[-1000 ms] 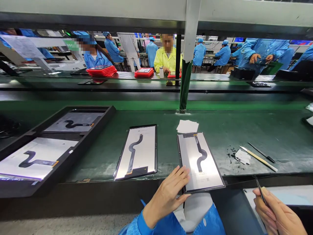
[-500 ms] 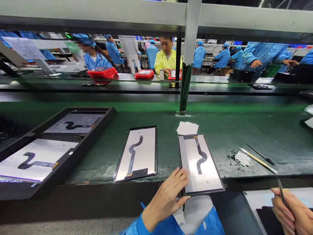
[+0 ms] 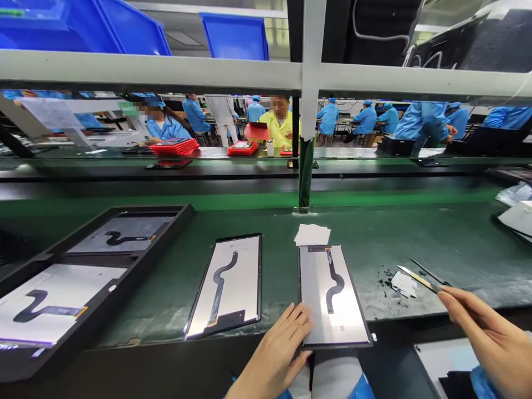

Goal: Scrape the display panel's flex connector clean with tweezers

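Note:
A tablet display panel [image 3: 318, 310] lies back side up at the table's front edge, with a curved black flex cable [image 3: 336, 285] on it. My left hand [image 3: 279, 346] grips its lower left corner, fingers on the edge and thumb below. At the right, my right hand [image 3: 484, 324] is closed at the tail of a pale pointed stick [image 3: 415, 277]. A grey sliver at its fingertips looks like the tweezers; most of that tool is hidden. Beside the stick lie a thin black rod [image 3: 426, 270], white paper pieces [image 3: 404, 284] and black crumbs [image 3: 384, 275].
A second display panel [image 3: 236, 282] lies to the left. Farther left, a black tray [image 3: 166, 244] holds two more panels. White cards [image 3: 312, 235] lie behind my panel. A post [image 3: 305, 177] rises at the back; people work beyond it.
My right hand has moved up and left, from the front edge to the stick on the table. My left hand stays at the panel. The camera view has tilted up.

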Available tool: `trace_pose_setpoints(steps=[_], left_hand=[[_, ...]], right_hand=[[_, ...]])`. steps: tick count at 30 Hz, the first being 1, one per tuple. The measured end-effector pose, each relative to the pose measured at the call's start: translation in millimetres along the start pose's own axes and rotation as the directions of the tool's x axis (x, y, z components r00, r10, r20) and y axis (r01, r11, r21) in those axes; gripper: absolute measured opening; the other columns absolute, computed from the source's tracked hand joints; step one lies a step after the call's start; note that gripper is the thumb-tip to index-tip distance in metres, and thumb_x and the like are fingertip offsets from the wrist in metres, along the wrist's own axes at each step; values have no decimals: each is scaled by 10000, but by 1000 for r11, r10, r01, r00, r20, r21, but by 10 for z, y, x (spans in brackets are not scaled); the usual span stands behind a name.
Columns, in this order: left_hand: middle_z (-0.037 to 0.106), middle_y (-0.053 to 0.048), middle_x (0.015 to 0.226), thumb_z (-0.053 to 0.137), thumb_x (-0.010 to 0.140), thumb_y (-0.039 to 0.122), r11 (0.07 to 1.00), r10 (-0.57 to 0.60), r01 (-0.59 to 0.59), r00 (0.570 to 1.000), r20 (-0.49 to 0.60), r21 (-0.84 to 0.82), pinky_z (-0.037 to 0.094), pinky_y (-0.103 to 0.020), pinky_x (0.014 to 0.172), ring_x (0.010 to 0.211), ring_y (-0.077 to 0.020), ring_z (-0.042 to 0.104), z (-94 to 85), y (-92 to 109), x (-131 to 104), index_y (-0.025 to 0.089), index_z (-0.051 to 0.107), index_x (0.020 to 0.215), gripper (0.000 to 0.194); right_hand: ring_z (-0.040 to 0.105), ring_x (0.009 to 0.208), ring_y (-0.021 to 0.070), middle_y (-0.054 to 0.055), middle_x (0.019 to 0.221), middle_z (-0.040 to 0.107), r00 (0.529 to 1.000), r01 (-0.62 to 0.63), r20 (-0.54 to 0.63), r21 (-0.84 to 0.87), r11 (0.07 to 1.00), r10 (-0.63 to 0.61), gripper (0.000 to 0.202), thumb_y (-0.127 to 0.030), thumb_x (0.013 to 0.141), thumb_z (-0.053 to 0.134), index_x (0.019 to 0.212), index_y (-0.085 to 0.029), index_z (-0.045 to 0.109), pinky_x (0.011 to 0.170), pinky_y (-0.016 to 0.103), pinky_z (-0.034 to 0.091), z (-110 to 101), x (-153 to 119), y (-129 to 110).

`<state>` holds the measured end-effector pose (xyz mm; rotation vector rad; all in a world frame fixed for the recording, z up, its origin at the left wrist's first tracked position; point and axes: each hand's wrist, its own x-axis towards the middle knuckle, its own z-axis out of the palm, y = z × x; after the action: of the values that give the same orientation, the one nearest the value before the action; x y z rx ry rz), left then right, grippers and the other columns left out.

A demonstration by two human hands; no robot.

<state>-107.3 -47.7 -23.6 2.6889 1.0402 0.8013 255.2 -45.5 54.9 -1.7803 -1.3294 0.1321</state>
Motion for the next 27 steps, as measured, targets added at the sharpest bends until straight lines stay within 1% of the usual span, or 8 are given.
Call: trace_pose_setpoints(steps=[4,8,11,13,17,21,23,27], left_hand=[[534,-131,1458,682,917,282,994,106,-108,992,74,29,414,-506,1129,1397,-309,433,-278,-10,253,183,436,1440,587],[470,-152,1507,580,978,228,968,223,-223,975,12,115,353,-530,1162,1445,-299,350,-496,119,1011,157,375,1472,540],[435,-173,1529,529,993,194,955,293,-293,956,13,52,303,-549,1180,1472,-298,291,-359,261,1687,139,393,1452,482],[500,-183,1479,537,965,152,951,295,-285,952,80,-118,295,-556,1175,1443,-308,366,-132,315,2044,134,484,1366,404],[759,-120,1014,499,926,90,942,279,-249,954,112,-226,522,-427,960,1033,-281,721,330,267,2397,159,655,1015,192],[769,-39,898,482,937,165,911,202,-165,978,61,-378,542,-277,761,836,-211,743,523,115,2440,224,663,984,196],[768,-29,886,459,962,225,883,107,-89,994,14,-461,531,-268,747,814,-201,737,552,38,2438,229,662,961,203],[760,-57,947,478,963,363,787,-101,47,993,-54,-615,535,-294,774,854,-215,720,589,-110,2461,208,666,931,245]], right_hand=[[662,505,184,0,684,749,976,193,134,-146,970,-174,504,-710,864,425,810,-277,676,468,275,471,181,114,-32],[658,585,184,6,666,698,866,499,164,-293,815,-472,387,-431,1022,327,795,-259,588,510,273,426,356,220,-60],[637,657,216,38,691,667,757,651,222,-342,678,-615,325,-235,1021,355,786,-238,578,565,305,417,435,309,-123],[624,678,217,39,698,656,741,670,243,-331,664,-626,287,-149,987,406,766,-236,566,592,307,424,472,360,-169],[639,713,191,18,753,671,764,645,248,-283,710,-596,219,-121,949,470,790,-242,562,618,282,457,464,482,-171],[665,727,146,-15,853,706,854,519,175,-250,817,-489,103,-252,973,488,967,-253,591,639,235,503,281,677,57],[680,795,158,19,942,718,916,399,77,-276,875,-393,204,-315,1010,410,1047,-239,596,677,247,521,199,762,260],[680,753,215,67,866,717,978,157,-77,-351,923,-196,358,-331,1010,333,885,-224,651,645,317,512,301,804,700]])
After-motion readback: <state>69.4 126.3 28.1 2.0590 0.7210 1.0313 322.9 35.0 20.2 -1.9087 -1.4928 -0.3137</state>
